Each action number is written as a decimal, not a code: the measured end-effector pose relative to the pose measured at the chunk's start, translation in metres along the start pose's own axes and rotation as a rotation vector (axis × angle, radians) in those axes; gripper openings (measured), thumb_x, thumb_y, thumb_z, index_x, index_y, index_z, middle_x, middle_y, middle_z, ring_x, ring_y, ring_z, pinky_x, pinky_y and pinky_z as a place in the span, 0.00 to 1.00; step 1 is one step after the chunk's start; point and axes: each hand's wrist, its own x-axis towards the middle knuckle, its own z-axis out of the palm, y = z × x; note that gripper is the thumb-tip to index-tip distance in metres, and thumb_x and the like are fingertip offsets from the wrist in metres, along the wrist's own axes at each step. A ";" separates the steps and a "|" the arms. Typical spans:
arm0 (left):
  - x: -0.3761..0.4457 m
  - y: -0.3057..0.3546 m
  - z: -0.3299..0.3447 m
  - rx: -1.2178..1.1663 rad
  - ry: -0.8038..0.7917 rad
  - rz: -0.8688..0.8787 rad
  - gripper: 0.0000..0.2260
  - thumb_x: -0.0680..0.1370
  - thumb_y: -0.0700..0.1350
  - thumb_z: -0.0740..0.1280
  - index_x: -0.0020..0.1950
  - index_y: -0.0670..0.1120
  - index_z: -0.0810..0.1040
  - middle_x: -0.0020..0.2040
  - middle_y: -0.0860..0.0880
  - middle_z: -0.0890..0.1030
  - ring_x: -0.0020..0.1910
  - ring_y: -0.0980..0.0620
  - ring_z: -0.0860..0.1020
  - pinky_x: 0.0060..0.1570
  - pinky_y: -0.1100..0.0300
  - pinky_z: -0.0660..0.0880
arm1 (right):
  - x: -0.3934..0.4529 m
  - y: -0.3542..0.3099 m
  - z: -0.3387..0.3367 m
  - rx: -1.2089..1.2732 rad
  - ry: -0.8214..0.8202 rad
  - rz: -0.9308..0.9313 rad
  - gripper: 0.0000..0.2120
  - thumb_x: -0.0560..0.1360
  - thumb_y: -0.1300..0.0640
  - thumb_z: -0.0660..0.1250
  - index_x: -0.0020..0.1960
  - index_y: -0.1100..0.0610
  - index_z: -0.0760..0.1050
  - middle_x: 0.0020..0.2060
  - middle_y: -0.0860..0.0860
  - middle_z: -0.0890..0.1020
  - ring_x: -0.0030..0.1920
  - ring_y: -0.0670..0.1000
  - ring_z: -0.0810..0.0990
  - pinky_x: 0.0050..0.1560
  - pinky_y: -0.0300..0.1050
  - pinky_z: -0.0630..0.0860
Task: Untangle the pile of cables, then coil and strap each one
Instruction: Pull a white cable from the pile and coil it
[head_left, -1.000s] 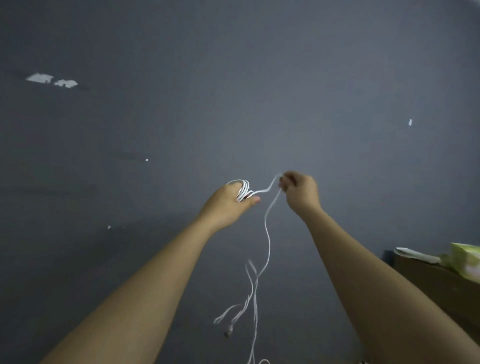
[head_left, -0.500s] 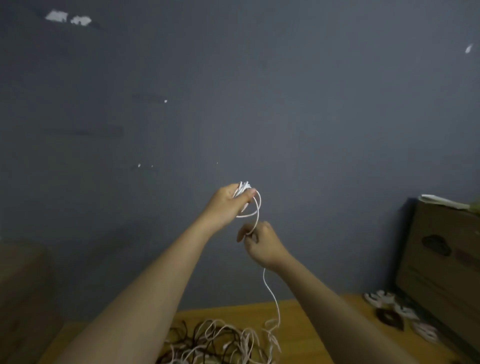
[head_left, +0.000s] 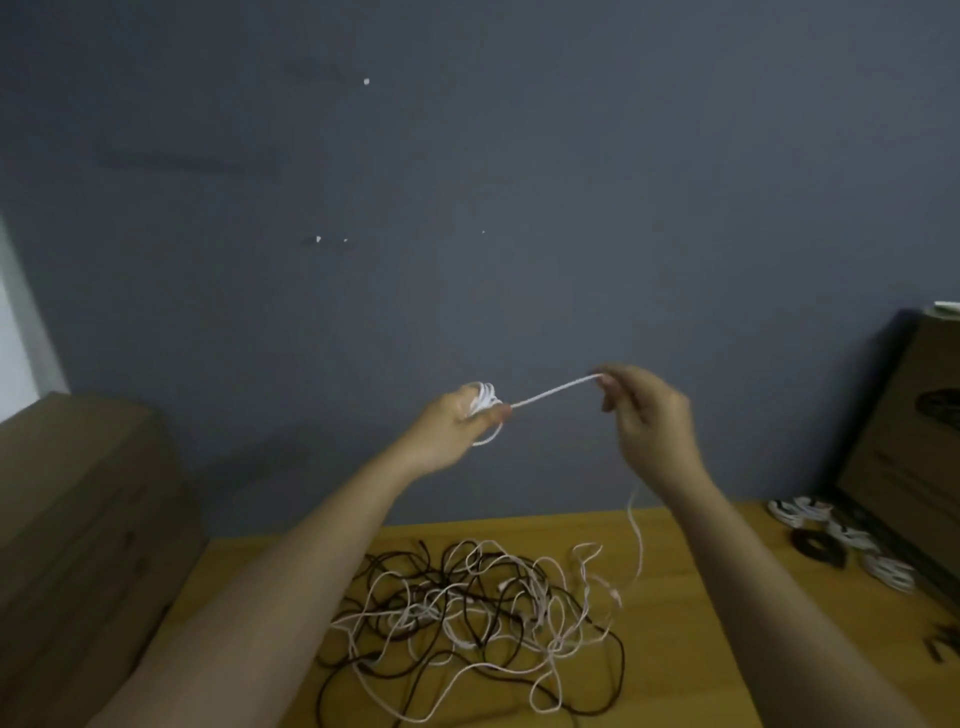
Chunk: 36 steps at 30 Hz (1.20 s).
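A dark grey-blue wall (head_left: 519, 208) fills most of the view, marked by a few small pale chips. Below the wall, a yellowish wooden tabletop (head_left: 691, 649) runs along its base. To the left of the tabletop stands a large brown cardboard box (head_left: 78, 519); at its right edge leans a dark, wood-toned cabinet (head_left: 904, 457).

In the middle of the tabletop lies a loose pile of cables (head_left: 478, 613), thin white and black strands tangled together. On the tabletop's right side, close against the cabinet, sit several small coiled bundles (head_left: 831, 540), white and black.

Two bare forearms reach up in front of the wall, above the pile. The left hand (head_left: 457, 426) has its grip curled around a small coil of white cable (head_left: 485, 402), thumb pressing the loops. From that coil a taut length runs rightward to the right hand (head_left: 649, 421), whose fingertips pinch it. Below the right hand, the same white cable hangs down and trails into the right side of the pile.
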 end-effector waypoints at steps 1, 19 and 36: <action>-0.007 -0.003 0.002 0.017 -0.034 0.017 0.15 0.80 0.54 0.60 0.61 0.46 0.74 0.58 0.52 0.76 0.58 0.54 0.74 0.48 0.70 0.68 | 0.004 -0.002 0.004 0.011 0.048 0.002 0.07 0.79 0.62 0.63 0.51 0.60 0.80 0.34 0.48 0.78 0.36 0.45 0.78 0.40 0.38 0.71; -0.051 -0.095 -0.026 -0.720 0.044 -0.192 0.15 0.84 0.46 0.53 0.37 0.45 0.65 0.22 0.56 0.61 0.21 0.59 0.58 0.29 0.65 0.62 | -0.113 -0.048 0.199 0.666 -0.472 0.776 0.15 0.82 0.55 0.56 0.42 0.59 0.74 0.22 0.49 0.66 0.20 0.43 0.62 0.23 0.35 0.60; -0.029 -0.150 0.017 -0.019 -0.002 0.103 0.10 0.82 0.49 0.56 0.50 0.46 0.58 0.35 0.53 0.79 0.40 0.47 0.80 0.44 0.51 0.76 | -0.123 -0.038 0.186 0.930 -0.698 1.154 0.13 0.84 0.53 0.53 0.57 0.57 0.73 0.29 0.53 0.79 0.20 0.44 0.62 0.20 0.34 0.58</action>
